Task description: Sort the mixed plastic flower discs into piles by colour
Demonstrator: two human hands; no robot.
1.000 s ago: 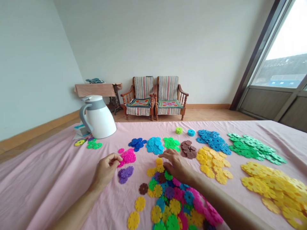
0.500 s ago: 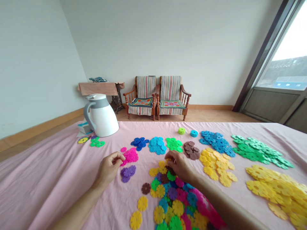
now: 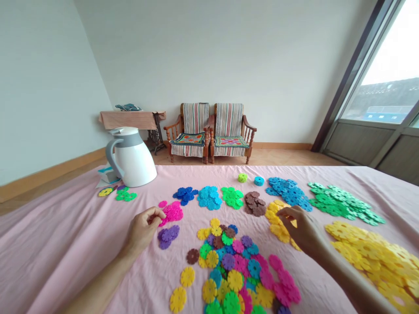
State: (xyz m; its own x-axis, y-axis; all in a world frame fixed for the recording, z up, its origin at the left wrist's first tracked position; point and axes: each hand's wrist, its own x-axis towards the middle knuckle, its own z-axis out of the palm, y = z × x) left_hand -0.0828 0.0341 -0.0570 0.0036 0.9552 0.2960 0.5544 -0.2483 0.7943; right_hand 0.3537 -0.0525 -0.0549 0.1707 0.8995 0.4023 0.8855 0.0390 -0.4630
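Observation:
My left hand [image 3: 146, 226] is at the left edge of a pile of pink snowflake discs [image 3: 173, 213], thumb and fingers pinched together. Whether a disc sits between those fingertips is hidden. Over a yellow disc pile [image 3: 276, 213] hovers my right hand [image 3: 299, 226], its fingers closed and curled downward; what they hold, if anything, blends with the yellow discs beneath. Between the hands and nearer to me spreads a mixed heap of discs [image 3: 228, 261] in many colours. Purple discs [image 3: 168, 237] lie just below my left hand.
Sorted piles stand behind: dark blue [image 3: 185, 195], light blue [image 3: 209, 197], green [image 3: 232, 197], brown [image 3: 255, 203]. Larger blue [image 3: 290, 193], green [image 3: 343, 203] and yellow piles [image 3: 376, 257] lie right. A white jug [image 3: 135, 161] stands at back left on the pink cloth [image 3: 81, 231].
My right hand has moved right, from the top of the mixed heap to the yellow pile. My left hand stays by the pink discs. The view has shifted slightly.

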